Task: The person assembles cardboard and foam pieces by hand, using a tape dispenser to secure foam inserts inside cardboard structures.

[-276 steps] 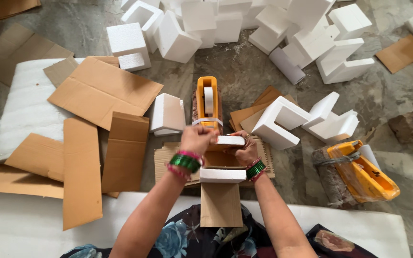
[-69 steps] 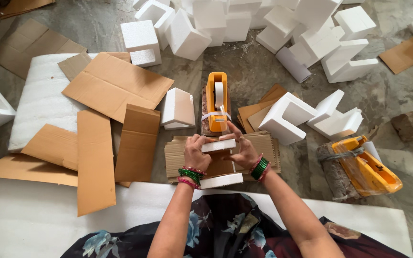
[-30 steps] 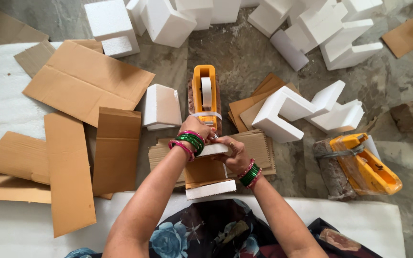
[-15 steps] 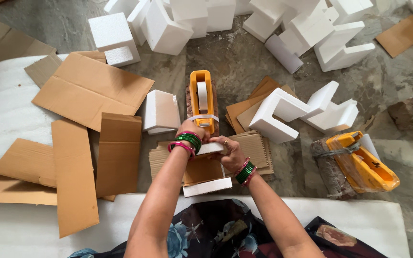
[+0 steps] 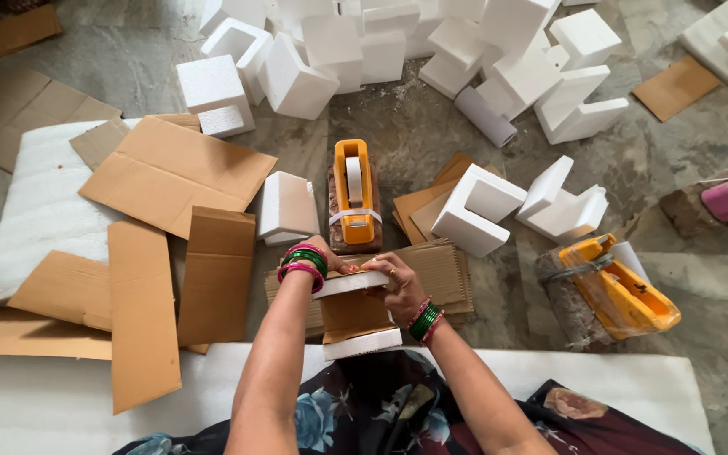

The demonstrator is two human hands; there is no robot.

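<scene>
Now both hands, left hand point(image 5: 323, 257) and right hand point(image 5: 396, 282), clasp the foam-capped cardboard package point(image 5: 355, 307).

Since approx 9 s ago: both hands shifted from the near foam cap point(image 5: 362, 343) to the far foam cap point(image 5: 349, 283) of the cardboard piece point(image 5: 354, 313). Left hand point(image 5: 328, 257) now reaches fwd toward the orange tape dispenser point(image 5: 353, 192); right hand point(image 5: 395, 282) presses the far cap's right end. Near cap now uncovered.
</scene>
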